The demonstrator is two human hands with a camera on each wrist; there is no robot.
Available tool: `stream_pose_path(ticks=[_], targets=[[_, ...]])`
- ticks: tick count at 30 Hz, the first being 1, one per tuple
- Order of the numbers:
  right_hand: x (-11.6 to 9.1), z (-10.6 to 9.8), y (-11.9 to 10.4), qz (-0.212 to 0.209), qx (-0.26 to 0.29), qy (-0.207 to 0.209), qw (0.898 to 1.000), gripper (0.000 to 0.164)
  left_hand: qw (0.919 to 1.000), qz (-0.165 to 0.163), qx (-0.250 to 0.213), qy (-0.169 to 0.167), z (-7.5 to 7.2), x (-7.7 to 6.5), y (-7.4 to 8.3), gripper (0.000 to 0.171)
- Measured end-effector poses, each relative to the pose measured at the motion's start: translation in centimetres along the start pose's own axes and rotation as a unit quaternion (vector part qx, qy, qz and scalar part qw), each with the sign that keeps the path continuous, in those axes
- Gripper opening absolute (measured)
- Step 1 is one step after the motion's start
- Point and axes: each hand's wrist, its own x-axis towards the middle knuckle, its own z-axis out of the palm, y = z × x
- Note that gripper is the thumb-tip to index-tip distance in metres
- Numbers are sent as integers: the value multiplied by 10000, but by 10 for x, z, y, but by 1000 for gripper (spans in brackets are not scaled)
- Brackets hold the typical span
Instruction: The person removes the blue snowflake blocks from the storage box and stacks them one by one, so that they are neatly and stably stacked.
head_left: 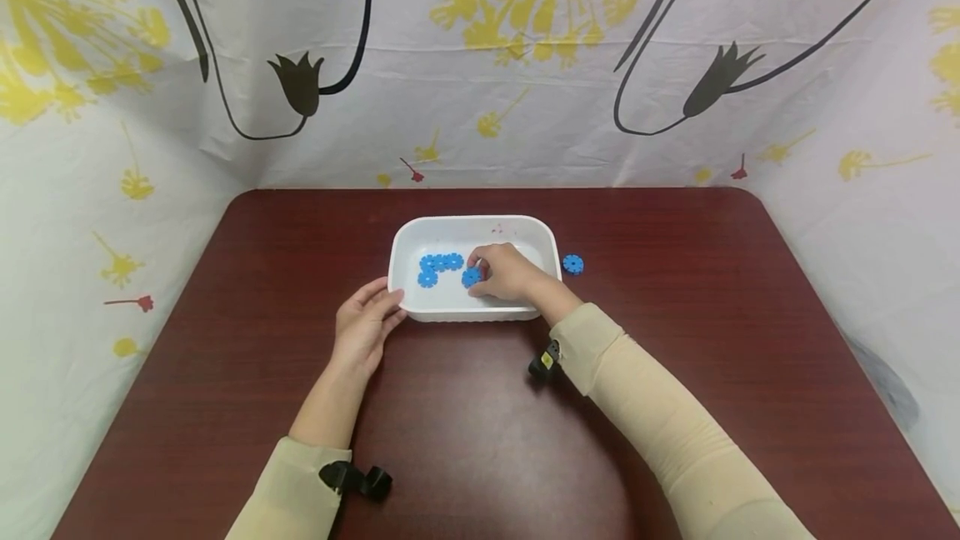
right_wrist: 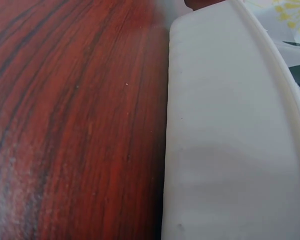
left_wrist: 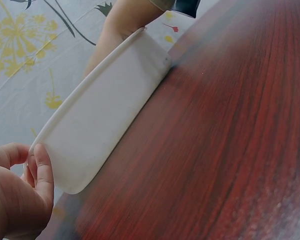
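Note:
A white plastic tray sits on the table. At its near left corner my left hand grips the rim, thumb over the edge and fingers along the outside wall; the left wrist view shows the same hand at the tray's end. Inside the tray, my right hand pinches a blue notched disc between thumb and fingers, low over the tray floor. Left of it lie several more blue notched discs in a bent cluster. In the right wrist view the tray's wall hides my right hand.
Another blue notched disc lies on the table just right of the tray. The dark red wooden table stretches out around it. A white cloth with printed flowers hangs behind and along both sides. Black wrist cameras are strapped at both cuffs.

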Motion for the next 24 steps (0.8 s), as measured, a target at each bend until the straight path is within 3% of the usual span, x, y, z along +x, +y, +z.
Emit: stream_pose_path(ticks=[16,24], targets=[[-14,-11,5,-160,457,960,9942,36,10000,2,-45,38,0,1,-2,45],[-21,-21,6,-525,536,1442,9867,35,10000,10,-36,12,0,0,-1,45]])
